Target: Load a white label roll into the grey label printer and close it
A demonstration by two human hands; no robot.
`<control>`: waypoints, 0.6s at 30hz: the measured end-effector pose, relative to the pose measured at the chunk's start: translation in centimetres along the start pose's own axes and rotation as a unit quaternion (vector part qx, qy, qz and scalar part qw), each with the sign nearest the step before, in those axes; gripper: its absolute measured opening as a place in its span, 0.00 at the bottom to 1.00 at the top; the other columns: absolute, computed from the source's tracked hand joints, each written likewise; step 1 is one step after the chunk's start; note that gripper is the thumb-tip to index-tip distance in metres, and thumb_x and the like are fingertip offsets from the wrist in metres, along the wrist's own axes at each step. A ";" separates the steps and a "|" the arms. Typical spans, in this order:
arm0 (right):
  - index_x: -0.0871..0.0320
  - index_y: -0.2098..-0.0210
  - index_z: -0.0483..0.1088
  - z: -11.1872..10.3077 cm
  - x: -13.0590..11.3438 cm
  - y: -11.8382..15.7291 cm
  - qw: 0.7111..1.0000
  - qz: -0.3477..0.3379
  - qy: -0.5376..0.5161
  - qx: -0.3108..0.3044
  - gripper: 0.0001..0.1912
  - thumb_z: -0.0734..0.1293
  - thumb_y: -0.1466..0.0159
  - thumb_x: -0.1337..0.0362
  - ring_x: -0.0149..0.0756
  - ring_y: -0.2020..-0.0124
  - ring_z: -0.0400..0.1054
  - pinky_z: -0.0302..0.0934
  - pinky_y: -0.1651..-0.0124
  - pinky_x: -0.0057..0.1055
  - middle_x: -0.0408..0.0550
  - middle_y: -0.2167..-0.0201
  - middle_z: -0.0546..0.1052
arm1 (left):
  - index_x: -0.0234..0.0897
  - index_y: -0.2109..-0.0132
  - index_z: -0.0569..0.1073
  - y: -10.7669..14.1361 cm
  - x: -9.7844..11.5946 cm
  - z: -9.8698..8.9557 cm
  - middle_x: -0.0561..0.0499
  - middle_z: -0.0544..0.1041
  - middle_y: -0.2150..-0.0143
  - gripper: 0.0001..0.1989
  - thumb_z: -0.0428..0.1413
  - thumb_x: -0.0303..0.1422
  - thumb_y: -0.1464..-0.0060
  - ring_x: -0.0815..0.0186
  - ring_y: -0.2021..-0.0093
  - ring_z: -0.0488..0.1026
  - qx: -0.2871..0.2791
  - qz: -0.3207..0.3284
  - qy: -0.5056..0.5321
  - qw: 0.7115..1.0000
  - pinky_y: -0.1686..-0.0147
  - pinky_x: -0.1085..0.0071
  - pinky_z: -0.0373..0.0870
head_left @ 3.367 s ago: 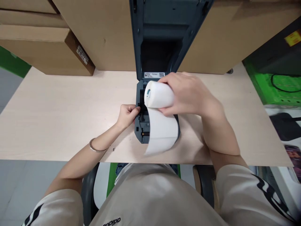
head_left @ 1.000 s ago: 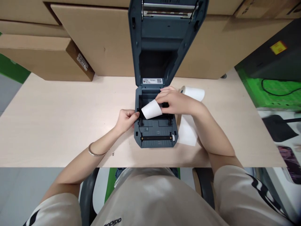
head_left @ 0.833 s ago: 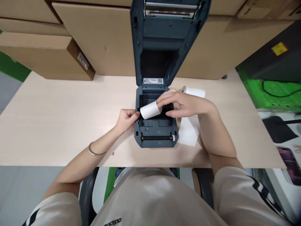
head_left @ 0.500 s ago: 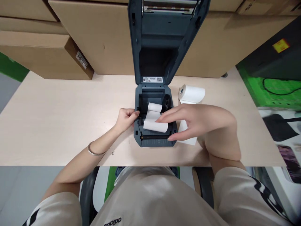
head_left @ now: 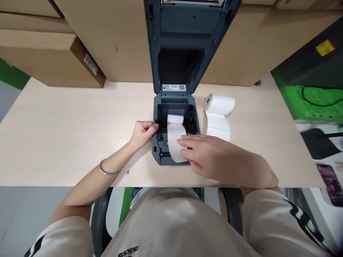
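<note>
A dark grey-blue printer [head_left: 157, 110] stands on the table with its lid [head_left: 184, 39] raised. Inside lies a small white paper roll [head_left: 175, 119], its white strip [head_left: 175, 137] running toward the front over the black roller. My left hand [head_left: 144, 134] is closed on the printer's left edge, thumb on top. My right hand [head_left: 205, 153] touches the strip's right side with bent fingertips; the thumb is partly hidden under the hand. Right of the printer rests a larger label roll [head_left: 219, 104] with a loose strip of labels.
Cardboard boxes [head_left: 112, 46] line the back of the table [head_left: 66, 135]. At the right are a green surface [head_left: 316, 107] with a black cable, a black object with a yellow sticker, and a phone [head_left: 332, 184]. A chair armrest is below the table.
The strip inside the printer has been unrolled flat toward the front, where its end was curled before. My right hand has moved slightly down, its fingers now closer together. The view has shifted slightly.
</note>
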State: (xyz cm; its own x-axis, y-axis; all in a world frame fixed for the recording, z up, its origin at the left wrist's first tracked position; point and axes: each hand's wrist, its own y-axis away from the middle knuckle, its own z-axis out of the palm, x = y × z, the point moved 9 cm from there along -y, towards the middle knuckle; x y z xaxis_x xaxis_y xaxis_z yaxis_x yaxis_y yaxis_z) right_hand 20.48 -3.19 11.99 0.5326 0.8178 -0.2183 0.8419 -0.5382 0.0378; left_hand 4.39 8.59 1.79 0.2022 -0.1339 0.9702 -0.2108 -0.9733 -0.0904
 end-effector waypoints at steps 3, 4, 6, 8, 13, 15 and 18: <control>0.62 0.59 0.77 0.5 -1.1 -0.1 0.999 -0.017 0.052 -0.004 0.09 0.65 0.33 0.74 0.55 0.34 0.74 0.73 0.33 0.48 0.68 0.37 0.77 | 0.41 0.85 0.49 0.0 0.0 0.0 0.60 0.48 0.88 0.28 0.59 0.43 0.49 0.77 0.83 0.44 0.004 -0.004 0.000 1.000 0.82 0.72 0.41; 0.62 0.59 0.78 0.8 -1.4 -0.1 0.998 -0.018 0.063 -0.008 0.09 0.66 0.34 0.74 0.56 0.33 0.73 0.74 0.34 0.48 0.69 0.37 0.77 | 0.41 0.84 0.49 0.1 0.0 0.0 0.60 0.48 0.88 0.28 0.59 0.43 0.49 0.77 0.83 0.44 0.006 -0.007 0.001 1.000 0.82 0.72 0.41; 0.63 0.57 0.78 1.1 -1.6 -0.2 0.997 -0.015 0.078 -0.007 0.10 0.66 0.35 0.74 0.57 0.33 0.73 0.74 0.35 0.48 0.70 0.37 0.77 | 0.41 0.84 0.49 0.3 0.1 0.0 0.60 0.47 0.87 0.28 0.59 0.43 0.49 0.76 0.82 0.44 0.014 -0.012 0.003 1.000 0.81 0.72 0.41; 0.63 0.55 0.79 1.2 -1.8 -0.1 0.996 -0.016 0.084 -0.006 0.11 0.66 0.35 0.75 0.56 0.33 0.73 0.74 0.36 0.48 0.70 0.37 0.77 | 0.41 0.82 0.49 0.5 0.2 0.1 0.60 0.47 0.85 0.28 0.59 0.43 0.48 0.76 0.81 0.44 0.024 -0.018 0.006 1.000 0.80 0.72 0.41; 0.62 0.54 0.79 1.0 -1.9 0.1 0.994 -0.014 0.106 -0.008 0.12 0.69 0.36 0.72 0.56 0.35 0.75 0.76 0.39 0.47 0.69 0.36 0.77 | 0.41 0.79 0.50 1.1 0.1 0.4 0.60 0.48 0.81 0.28 0.61 0.44 0.46 0.75 0.78 0.45 0.029 -0.051 0.018 0.998 0.78 0.72 0.43; 0.62 0.55 0.79 1.0 -2.0 0.1 0.994 -0.009 0.112 -0.012 0.11 0.69 0.36 0.72 0.56 0.37 0.76 0.77 0.41 0.45 0.69 0.37 0.77 | 0.41 0.78 0.52 1.2 -0.4 0.6 0.61 0.49 0.81 0.28 0.63 0.44 0.47 0.75 0.77 0.47 0.022 -0.081 0.036 0.996 0.78 0.72 0.45; 0.63 0.58 0.79 0.9 -2.4 -0.1 0.993 -0.001 0.117 -0.011 0.10 0.67 0.37 0.75 0.52 0.42 0.79 0.77 0.44 0.42 0.66 0.41 0.80 | 0.42 0.75 0.57 1.2 -1.3 0.7 0.61 0.55 0.79 0.25 0.66 0.44 0.49 0.75 0.78 0.53 0.023 -0.118 0.076 0.990 0.78 0.73 0.50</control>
State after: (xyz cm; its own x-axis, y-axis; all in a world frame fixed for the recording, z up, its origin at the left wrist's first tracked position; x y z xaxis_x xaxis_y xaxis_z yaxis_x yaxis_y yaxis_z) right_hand 19.05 -5.34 11.62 0.5338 0.8455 0.0145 0.8436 -0.5336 0.0604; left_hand 4.59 7.46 0.25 0.0937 0.1249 0.9877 -0.1310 -0.9819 0.1366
